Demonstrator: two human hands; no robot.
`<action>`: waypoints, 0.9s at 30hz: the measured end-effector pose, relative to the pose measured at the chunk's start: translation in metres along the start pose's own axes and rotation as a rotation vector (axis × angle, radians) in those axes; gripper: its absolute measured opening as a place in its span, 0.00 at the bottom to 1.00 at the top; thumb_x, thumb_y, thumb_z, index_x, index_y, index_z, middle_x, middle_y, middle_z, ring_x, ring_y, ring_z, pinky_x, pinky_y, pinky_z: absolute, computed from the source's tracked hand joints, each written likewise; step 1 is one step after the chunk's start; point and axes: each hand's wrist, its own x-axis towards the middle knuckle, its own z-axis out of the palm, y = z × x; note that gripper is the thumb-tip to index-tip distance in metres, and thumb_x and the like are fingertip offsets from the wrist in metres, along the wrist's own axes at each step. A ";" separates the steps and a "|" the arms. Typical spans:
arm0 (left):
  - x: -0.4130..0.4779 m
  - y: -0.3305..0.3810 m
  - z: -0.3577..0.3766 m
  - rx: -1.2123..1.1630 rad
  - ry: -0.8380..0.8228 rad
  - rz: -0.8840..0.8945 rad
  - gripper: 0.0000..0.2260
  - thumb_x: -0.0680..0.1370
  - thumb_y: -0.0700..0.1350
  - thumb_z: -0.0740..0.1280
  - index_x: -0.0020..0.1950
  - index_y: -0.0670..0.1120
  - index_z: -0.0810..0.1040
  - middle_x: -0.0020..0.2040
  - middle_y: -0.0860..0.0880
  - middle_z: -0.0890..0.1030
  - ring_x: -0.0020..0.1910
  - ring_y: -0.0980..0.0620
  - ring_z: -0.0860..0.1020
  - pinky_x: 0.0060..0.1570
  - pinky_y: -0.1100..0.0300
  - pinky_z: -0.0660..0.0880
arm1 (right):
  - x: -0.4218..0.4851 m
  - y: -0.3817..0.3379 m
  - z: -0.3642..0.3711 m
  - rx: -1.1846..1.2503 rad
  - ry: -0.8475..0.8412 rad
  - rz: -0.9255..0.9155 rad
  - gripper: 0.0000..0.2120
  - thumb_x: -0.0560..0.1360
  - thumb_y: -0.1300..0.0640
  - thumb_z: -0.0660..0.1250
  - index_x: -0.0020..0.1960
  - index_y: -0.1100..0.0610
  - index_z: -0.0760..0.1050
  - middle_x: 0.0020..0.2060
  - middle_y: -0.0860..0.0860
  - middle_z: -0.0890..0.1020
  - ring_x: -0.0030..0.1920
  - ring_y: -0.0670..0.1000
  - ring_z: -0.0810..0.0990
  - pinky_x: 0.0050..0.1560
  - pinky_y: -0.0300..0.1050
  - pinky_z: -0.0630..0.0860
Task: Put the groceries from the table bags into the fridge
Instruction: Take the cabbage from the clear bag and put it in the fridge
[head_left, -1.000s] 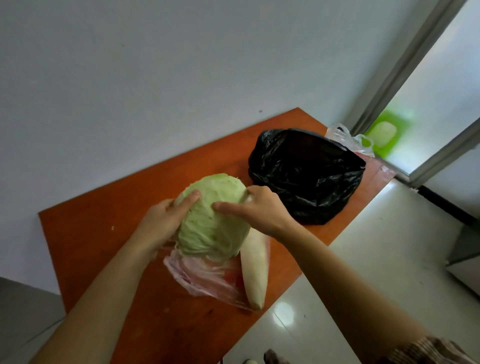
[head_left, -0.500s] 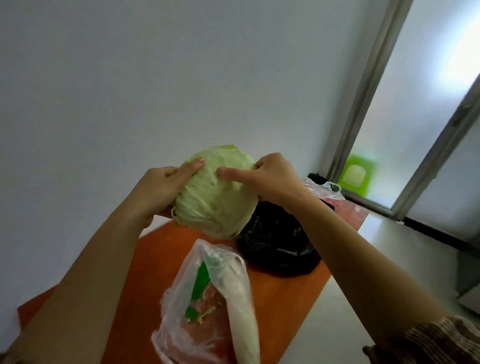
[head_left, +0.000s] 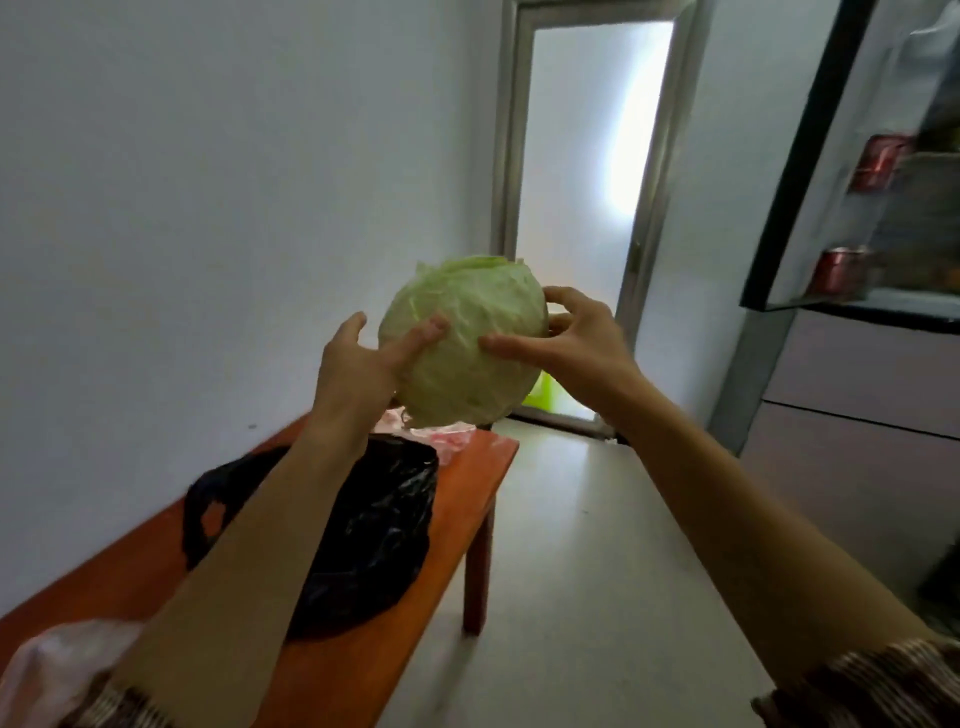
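Observation:
I hold a pale green cabbage (head_left: 467, 338) in the air between both hands, above the far end of the orange table (head_left: 470, 483). My left hand (head_left: 363, 364) grips its left side with the thumb laid on the front. My right hand (head_left: 576, 343) curls around its right side, fingers spread. The fridge (head_left: 857, 415) stands at the right, its upper door (head_left: 800, 156) swung open. A black bag (head_left: 369, 535) lies on the table under my left forearm. A clear plastic bag (head_left: 57, 670) shows at the lower left corner.
Red cans (head_left: 878, 161) sit on the fridge door shelves. A pinkish plastic bag (head_left: 449, 439) lies at the table's far end. A bright doorway (head_left: 587, 208) is straight ahead with a green object (head_left: 543, 392) at its foot. Pale floor (head_left: 571, 571) runs between table and fridge.
Both hands lifted the cabbage off the table and out of the clear bag. The view swung right and up, bringing the doorway and the open fridge into sight.

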 end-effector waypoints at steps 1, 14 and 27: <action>-0.002 -0.001 0.034 -0.017 -0.031 0.001 0.55 0.58 0.64 0.77 0.77 0.45 0.58 0.68 0.42 0.73 0.57 0.43 0.79 0.50 0.45 0.81 | -0.002 0.010 -0.032 -0.007 0.024 -0.009 0.43 0.50 0.40 0.82 0.61 0.54 0.75 0.49 0.53 0.84 0.48 0.51 0.84 0.48 0.52 0.83; -0.021 0.014 0.459 -0.227 -0.503 -0.049 0.23 0.63 0.52 0.78 0.54 0.43 0.82 0.45 0.46 0.85 0.39 0.49 0.84 0.34 0.59 0.78 | -0.005 0.122 -0.428 -0.175 0.305 0.059 0.43 0.54 0.46 0.83 0.64 0.58 0.72 0.55 0.54 0.81 0.53 0.52 0.82 0.48 0.50 0.83; 0.090 -0.013 0.835 -0.272 -0.863 0.042 0.15 0.71 0.42 0.73 0.57 0.46 0.81 0.49 0.48 0.85 0.47 0.49 0.84 0.42 0.58 0.80 | 0.127 0.266 -0.725 -0.380 0.544 0.119 0.34 0.57 0.49 0.83 0.59 0.53 0.73 0.52 0.50 0.81 0.51 0.49 0.81 0.50 0.48 0.82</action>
